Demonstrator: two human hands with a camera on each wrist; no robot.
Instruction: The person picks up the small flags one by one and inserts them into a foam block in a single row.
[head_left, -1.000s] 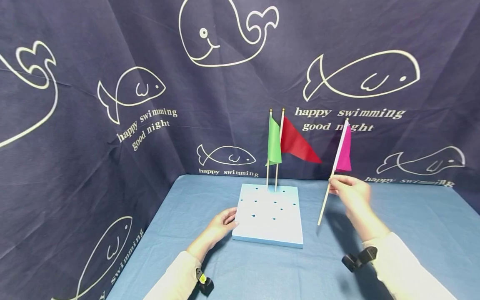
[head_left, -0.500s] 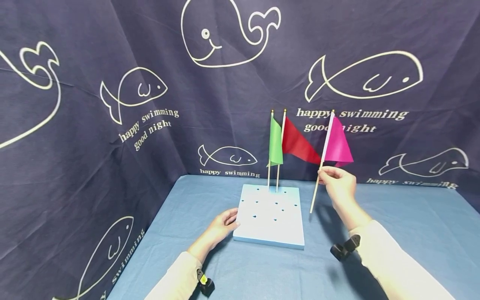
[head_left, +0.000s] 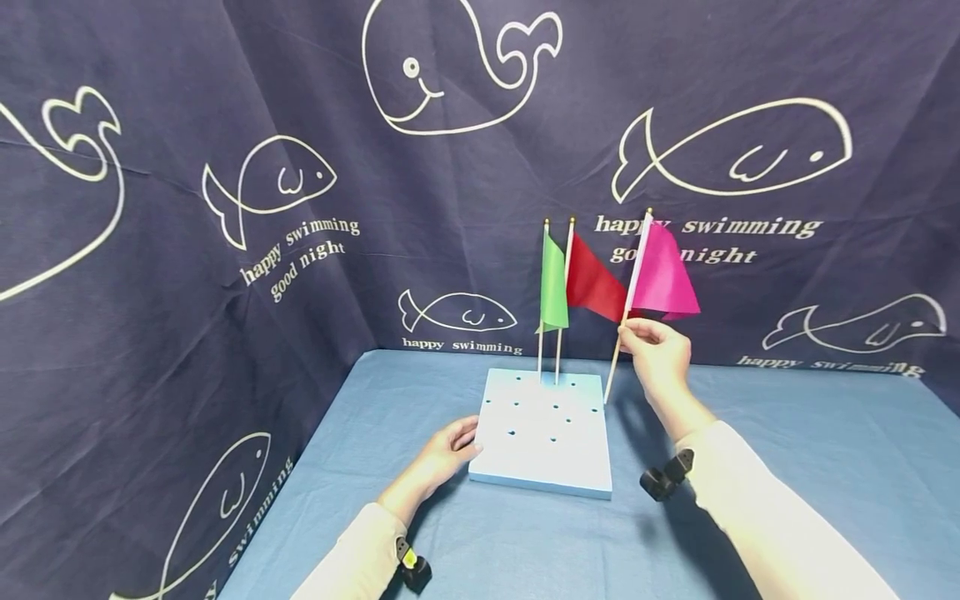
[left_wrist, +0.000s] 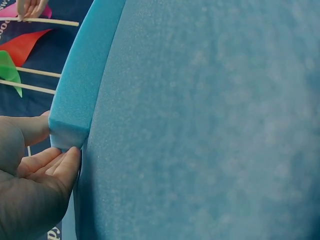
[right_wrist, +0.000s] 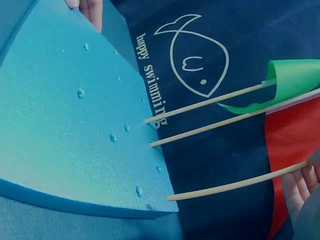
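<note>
A light-blue foam board (head_left: 540, 462) with several small holes lies on the table. Its left edge is gripped by my left hand (head_left: 442, 454), and the left wrist view shows thumb and fingers (left_wrist: 66, 170) around a corner. My right hand (head_left: 660, 358) pinches the wooden stick of a magenta flag (head_left: 663, 275). That stick leans, its lower end near the board's back right corner; whether it touches, I cannot tell. A green flag (head_left: 553, 287) and a red flag (head_left: 592, 279) stand upright at the board's back edge. The magenta flag partly covers the red one's tip.
Blue cloth covers the table (head_left: 525, 550). Close behind the flags hangs a dark blue curtain (head_left: 450, 183) printed with white fish and words; it also runs along the left side.
My right hand has carried the magenta flag left and away from me, to the board's back right corner. The left hand stays at the board's left edge.
</note>
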